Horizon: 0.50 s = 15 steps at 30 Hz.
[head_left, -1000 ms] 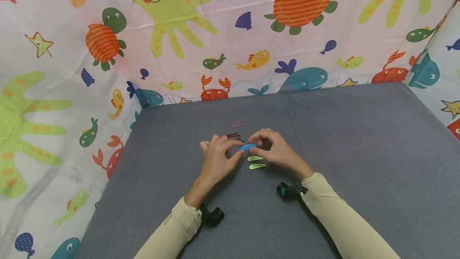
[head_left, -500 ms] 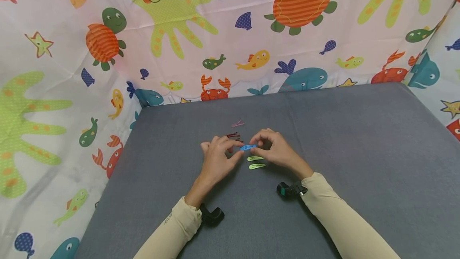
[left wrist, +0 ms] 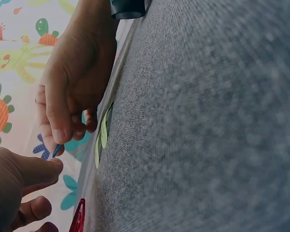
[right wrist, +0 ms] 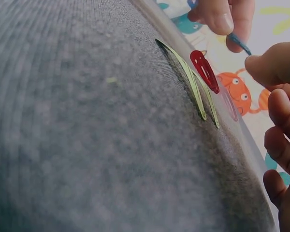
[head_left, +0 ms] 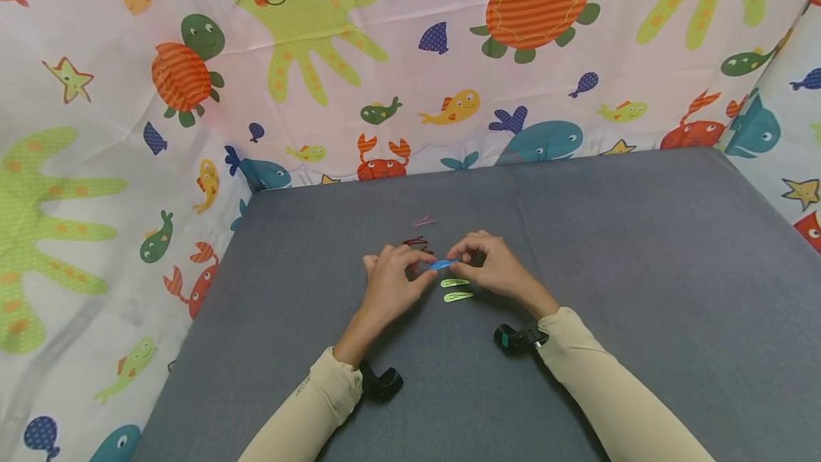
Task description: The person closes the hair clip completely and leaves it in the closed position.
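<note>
A blue snap hair clip (head_left: 442,264) is held above the table between my two hands. My left hand (head_left: 393,284) pinches its left end between thumb and index finger. At the other end, the thumb and index finger of my right hand (head_left: 490,266) pinch it. The right wrist view shows the clip (right wrist: 240,43) edge-on, with another bit of blue at the left hand's fingers. Two light green hair clips (head_left: 457,296) lie side by side just below the hands. Dark red clips (head_left: 415,241) lie behind the left hand, partly hidden, and a pink clip (head_left: 424,221) lies farther back.
A grey cloth-covered table (head_left: 616,255) spreads around the hands. Behind it and at both sides hangs a white curtain (head_left: 410,55) printed with sea animals. Black wrist devices (head_left: 381,383) are strapped below both hands.
Both hands have shifted very slightly right with the blue hair clip between them. The green, red and pink clips lie as before.
</note>
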### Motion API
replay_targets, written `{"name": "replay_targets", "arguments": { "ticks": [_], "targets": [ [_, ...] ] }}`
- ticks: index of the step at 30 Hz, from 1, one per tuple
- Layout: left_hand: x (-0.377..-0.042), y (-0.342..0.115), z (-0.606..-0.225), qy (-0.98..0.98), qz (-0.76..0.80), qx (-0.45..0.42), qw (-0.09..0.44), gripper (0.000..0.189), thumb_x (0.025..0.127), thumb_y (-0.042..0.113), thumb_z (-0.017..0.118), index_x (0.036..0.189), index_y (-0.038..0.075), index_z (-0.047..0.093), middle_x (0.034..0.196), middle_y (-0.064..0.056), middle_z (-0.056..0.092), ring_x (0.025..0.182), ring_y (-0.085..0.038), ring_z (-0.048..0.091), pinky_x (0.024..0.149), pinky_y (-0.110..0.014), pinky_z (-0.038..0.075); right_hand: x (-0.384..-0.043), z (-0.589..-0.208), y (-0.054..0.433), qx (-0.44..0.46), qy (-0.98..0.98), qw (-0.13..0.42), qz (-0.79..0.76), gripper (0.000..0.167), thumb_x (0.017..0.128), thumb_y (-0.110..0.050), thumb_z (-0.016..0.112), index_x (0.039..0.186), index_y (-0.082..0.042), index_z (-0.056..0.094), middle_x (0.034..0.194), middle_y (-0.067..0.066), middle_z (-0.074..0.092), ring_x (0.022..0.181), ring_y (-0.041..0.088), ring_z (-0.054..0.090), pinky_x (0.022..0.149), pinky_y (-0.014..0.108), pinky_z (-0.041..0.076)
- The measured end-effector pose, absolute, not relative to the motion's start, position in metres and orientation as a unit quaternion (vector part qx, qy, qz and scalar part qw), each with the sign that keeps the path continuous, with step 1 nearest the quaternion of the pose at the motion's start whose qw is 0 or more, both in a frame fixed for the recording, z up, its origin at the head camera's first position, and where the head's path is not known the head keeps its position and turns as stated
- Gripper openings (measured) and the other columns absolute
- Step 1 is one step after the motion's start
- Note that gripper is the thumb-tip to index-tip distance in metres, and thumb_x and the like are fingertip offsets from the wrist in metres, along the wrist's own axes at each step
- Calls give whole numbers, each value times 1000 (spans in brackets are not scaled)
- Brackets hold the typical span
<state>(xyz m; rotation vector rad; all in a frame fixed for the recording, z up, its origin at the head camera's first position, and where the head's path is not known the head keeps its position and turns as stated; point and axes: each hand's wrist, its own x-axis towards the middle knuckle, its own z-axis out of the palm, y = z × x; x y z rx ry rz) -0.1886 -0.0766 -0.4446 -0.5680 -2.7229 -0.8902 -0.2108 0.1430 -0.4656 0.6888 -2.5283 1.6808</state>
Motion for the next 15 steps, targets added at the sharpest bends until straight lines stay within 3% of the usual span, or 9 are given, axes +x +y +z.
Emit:
{"name": "replay_targets", "arguments": {
  "ticks": [5, 15],
  "targets": [
    [-192, -75, -448, -934, -297, -181, 83, 15, 86, 30, 82, 101, 26, 80, 68, 7, 52, 71, -13, 41, 77, -41, 18, -211, -467, 144, 217, -825, 21, 522, 8, 84, -11, 82, 90, -16, 78, 76, -3, 58, 83, 21, 48, 95, 44, 19],
    [-199, -71, -447, -932, -320, -164, 52, 16, 86, 28, 82, 101, 24, 81, 65, 6, 52, 67, -15, 42, 76, -41, 17, -212, -469, 145, 209, -833, 33, 511, 7, 84, -11, 82, 89, -15, 78, 74, -4, 59, 80, 17, 47, 89, 41, 18]
  ]
}}
